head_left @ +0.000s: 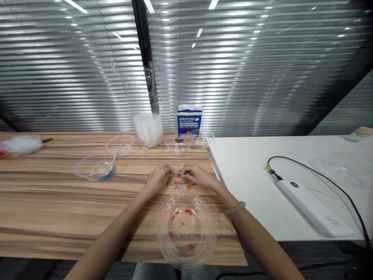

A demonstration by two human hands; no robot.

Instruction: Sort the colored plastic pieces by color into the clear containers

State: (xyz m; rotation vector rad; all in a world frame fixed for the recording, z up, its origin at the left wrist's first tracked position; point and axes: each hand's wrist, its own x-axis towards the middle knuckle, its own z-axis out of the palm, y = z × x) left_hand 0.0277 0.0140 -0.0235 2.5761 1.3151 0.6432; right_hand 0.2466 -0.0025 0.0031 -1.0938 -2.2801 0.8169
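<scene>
Silvery blinds [221, 77] are filling the background, with a wood-grain table [52, 194] running up against a white table [244, 179] on the right. Small colorful pieces [180, 186] are lying scattered on the wood, near its right side. Left hand [159, 175] is reaching into the pile from the left, right hand [199, 175] from the right, wearing a beaded bracelet [235, 208] on that wrist. Fingers on both are curling inward, tips bunching close over the pieces; can't tell whether either is pinching one, too small. Near clear bowl [186, 261] is sitting between the forearms at the front edge, holding a few red pieces [191, 247]. Off to the left, another clear bowl [78, 169] is holding blue pieces [109, 174]. Behind, a bagged stack of bowls [148, 130] is standing left of a blue package [190, 121], more clear bowls [178, 150] sitting close by. On the white table, a white device [314, 210] is lying with a black cable [326, 179] plugged in.
</scene>
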